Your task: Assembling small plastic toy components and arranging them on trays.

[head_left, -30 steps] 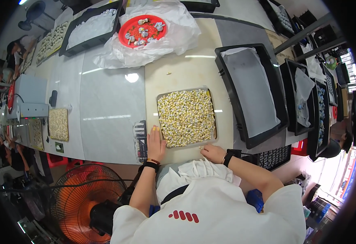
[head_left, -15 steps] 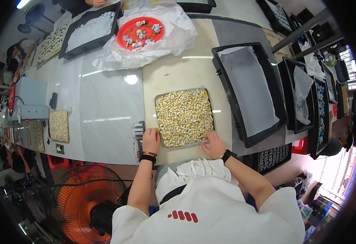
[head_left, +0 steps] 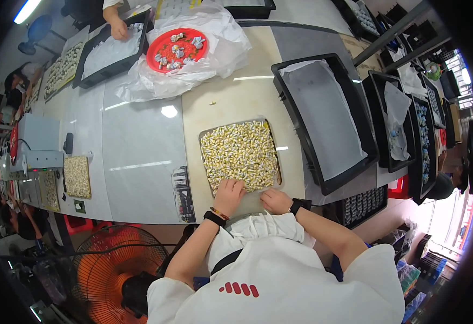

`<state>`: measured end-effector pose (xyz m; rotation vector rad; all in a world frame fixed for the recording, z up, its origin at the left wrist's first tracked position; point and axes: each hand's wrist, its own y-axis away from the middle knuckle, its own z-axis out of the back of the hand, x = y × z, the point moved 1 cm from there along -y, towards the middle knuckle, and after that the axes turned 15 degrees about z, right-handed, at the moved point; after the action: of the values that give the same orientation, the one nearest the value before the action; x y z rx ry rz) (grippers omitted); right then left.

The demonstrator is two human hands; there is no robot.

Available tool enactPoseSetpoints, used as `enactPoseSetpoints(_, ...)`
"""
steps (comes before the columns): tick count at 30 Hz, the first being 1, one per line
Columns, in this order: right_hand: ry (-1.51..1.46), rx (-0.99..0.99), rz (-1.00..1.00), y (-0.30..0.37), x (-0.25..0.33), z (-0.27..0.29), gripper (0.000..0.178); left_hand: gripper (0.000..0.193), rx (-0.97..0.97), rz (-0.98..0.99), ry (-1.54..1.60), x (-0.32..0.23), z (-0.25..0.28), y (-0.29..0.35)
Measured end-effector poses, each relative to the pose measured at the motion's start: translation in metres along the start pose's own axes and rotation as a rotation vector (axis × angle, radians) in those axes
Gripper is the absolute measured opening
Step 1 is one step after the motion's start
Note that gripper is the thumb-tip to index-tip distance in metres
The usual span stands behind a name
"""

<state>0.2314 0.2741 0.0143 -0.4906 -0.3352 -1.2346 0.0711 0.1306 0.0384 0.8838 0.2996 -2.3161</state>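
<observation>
Two bare hands were at the near side of a shallow, grey-rimmed square tray (head_left: 276, 156), which lay flat on the cream tabletop (head_left: 193, 116) straight ahead of the person and was filled with small yellow-and-white tapered pieces (head_left: 239, 151). The left hand (head_left: 229, 196) lay over the near edge, its bent fingertips down among the pieces; whether it gripped any, I could not tell. The right hand (head_left: 276, 201) rested just beside the near right corner, fingers curled inward, and whatever they might have held was hidden. One loose yellow-and-white piece (head_left: 212, 102) lay alone beyond the far edge. To the right stood a long black plastic tray (head_left: 297, 121) lined with a translucent whitish sheet (head_left: 325, 119). Farther off, a round red plate (head_left: 166, 43) bearing several pale blue-grey pieces sat on crumpled white plastic sheeting (head_left: 220, 59), and a co-worker's hand (head_left: 119, 29) reached into another black tray (head_left: 139, 54).
</observation>
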Motion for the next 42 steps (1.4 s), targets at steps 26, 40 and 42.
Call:
enactPoseSetpoints(26,0.03,-0.227,-0.105,-0.005,-0.026,0.039,0.018,0.06,0.197,0.004,-0.294,-0.017,-0.005,-0.044)
enactPoseSetpoints(40,0.08,-0.206,-0.262,-0.102,-0.065,0.062,0.049,0.06,0.117,0.047,-0.382,0.008,0.011,-0.079)
enactPoseSetpoints(42,0.075,-0.22,-0.272,-0.109,-0.074,0.063,0.05,0.061,0.128,0.102,-0.287,0.01,0.018,-0.08)
